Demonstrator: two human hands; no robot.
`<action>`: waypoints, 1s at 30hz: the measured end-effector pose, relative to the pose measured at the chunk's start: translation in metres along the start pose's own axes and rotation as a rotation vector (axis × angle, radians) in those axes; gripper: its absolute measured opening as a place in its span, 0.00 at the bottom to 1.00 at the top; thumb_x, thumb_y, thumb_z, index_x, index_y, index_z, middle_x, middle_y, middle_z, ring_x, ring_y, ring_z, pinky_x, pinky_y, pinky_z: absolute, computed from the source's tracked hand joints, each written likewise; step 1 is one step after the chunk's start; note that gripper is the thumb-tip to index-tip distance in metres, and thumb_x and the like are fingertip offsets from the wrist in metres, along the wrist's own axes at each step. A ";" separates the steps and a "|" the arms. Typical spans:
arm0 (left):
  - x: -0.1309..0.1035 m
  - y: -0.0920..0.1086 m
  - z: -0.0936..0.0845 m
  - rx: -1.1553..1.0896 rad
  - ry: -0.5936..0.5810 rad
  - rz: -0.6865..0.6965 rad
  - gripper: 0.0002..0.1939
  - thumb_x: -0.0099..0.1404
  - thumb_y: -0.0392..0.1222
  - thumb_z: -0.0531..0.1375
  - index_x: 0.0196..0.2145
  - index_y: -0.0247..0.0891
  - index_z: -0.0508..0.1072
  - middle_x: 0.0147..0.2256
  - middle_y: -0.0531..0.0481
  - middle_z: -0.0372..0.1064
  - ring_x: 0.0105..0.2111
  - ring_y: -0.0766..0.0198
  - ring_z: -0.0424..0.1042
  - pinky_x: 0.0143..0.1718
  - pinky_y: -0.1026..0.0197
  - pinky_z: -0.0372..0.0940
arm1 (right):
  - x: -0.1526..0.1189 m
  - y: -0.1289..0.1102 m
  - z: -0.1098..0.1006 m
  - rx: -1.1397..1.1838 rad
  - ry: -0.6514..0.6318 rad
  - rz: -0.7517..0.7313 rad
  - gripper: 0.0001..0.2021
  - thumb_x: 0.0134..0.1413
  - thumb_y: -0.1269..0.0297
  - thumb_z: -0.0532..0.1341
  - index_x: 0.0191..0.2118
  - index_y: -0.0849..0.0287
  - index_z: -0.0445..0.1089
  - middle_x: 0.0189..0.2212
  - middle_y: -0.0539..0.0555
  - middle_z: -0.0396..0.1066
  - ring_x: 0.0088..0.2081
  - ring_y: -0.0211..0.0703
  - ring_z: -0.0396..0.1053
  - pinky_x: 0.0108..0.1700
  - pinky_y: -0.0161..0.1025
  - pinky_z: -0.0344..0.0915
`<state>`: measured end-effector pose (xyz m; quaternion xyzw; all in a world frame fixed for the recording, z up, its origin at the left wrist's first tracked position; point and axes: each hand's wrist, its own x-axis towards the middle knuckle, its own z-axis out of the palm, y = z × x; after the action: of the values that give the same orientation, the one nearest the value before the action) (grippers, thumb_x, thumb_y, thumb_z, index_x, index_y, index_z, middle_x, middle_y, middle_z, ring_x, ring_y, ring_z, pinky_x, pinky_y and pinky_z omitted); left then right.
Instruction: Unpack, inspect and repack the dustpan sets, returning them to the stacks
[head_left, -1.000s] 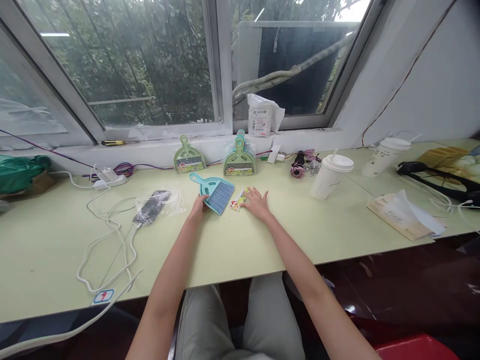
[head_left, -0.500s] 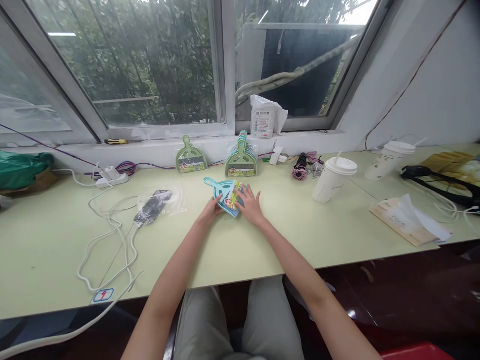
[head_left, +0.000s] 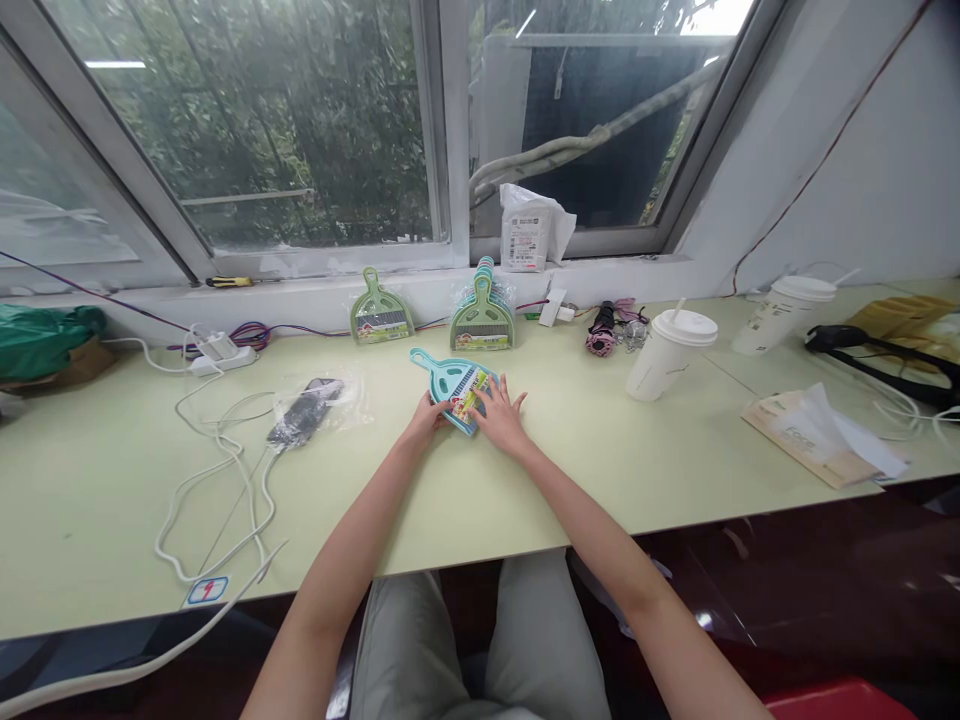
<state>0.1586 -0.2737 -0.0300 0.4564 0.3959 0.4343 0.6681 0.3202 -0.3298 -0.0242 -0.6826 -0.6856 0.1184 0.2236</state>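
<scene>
A: What has just changed?

B: The printed card (head_left: 471,393) is seen a second ago on the table (head_left: 480,505) beside the turquoise dustpan (head_left: 441,376); now it is laid over the pan, across part of the nested brush (head_left: 460,383). The pan is also shifted a little to the right.

A: And what is meant by that for the work?

B: Card and pan are brought together as one set, it is judged, though no fastening can be made out.

A: How are the hands held?

B: By the left hand (head_left: 428,414) the pan's near-left edge is gripped, the thumb set close to the card; the fingers beneath are hidden. The right hand (head_left: 500,414) is spread, its fingertips rested on the card. The pan is held between both, over the middle of the table.

A: Which containers are seen?

B: Behind, a brush and a card are held inside the clear wrap of the single green set (head_left: 381,312); a similar green set (head_left: 482,318) is fronting a stack. A dark phone-like thing (head_left: 304,414) is partly covered by a clear bag (head_left: 354,402). The near cup (head_left: 667,358) and far cup (head_left: 782,318) are lidded, so their contents are hidden, as are those of the white parcel (head_left: 526,238).
</scene>
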 end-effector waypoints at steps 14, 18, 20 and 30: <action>-0.015 0.018 0.008 0.051 -0.188 0.044 0.22 0.51 0.39 0.67 0.44 0.36 0.68 0.43 0.42 0.72 0.41 0.55 0.73 0.43 0.53 0.69 | 0.012 0.018 -0.003 1.459 -0.003 0.306 0.14 0.45 0.66 0.68 0.39 0.60 0.68 0.40 0.57 0.77 0.40 0.46 0.76 0.46 0.45 0.73; -0.014 0.036 -0.012 0.571 0.101 0.194 0.18 0.65 0.50 0.53 0.45 0.35 0.72 0.47 0.37 0.69 0.51 0.48 0.67 0.51 0.47 0.62 | 0.014 0.024 -0.008 1.482 0.060 0.322 0.14 0.43 0.69 0.69 0.38 0.59 0.69 0.37 0.54 0.77 0.39 0.45 0.76 0.46 0.44 0.73; -0.013 0.041 -0.030 0.936 0.473 0.335 0.20 0.66 0.45 0.51 0.52 0.35 0.69 0.56 0.33 0.61 0.59 0.44 0.56 0.57 0.44 0.54 | 0.015 0.028 -0.009 1.486 0.087 0.331 0.15 0.43 0.70 0.69 0.39 0.59 0.68 0.37 0.54 0.77 0.39 0.45 0.76 0.47 0.44 0.73; -0.013 0.038 -0.076 1.315 0.102 0.421 0.36 0.55 0.26 0.51 0.61 0.46 0.61 0.48 0.42 0.68 0.47 0.55 0.70 0.55 0.52 0.56 | 0.017 0.036 -0.010 1.509 0.090 0.312 0.14 0.43 0.71 0.69 0.39 0.60 0.69 0.37 0.54 0.77 0.37 0.44 0.76 0.45 0.43 0.74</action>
<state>0.0762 -0.2580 -0.0127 0.8127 0.5112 0.2453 0.1346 0.3567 -0.3130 -0.0300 -0.4383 -0.3056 0.5561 0.6366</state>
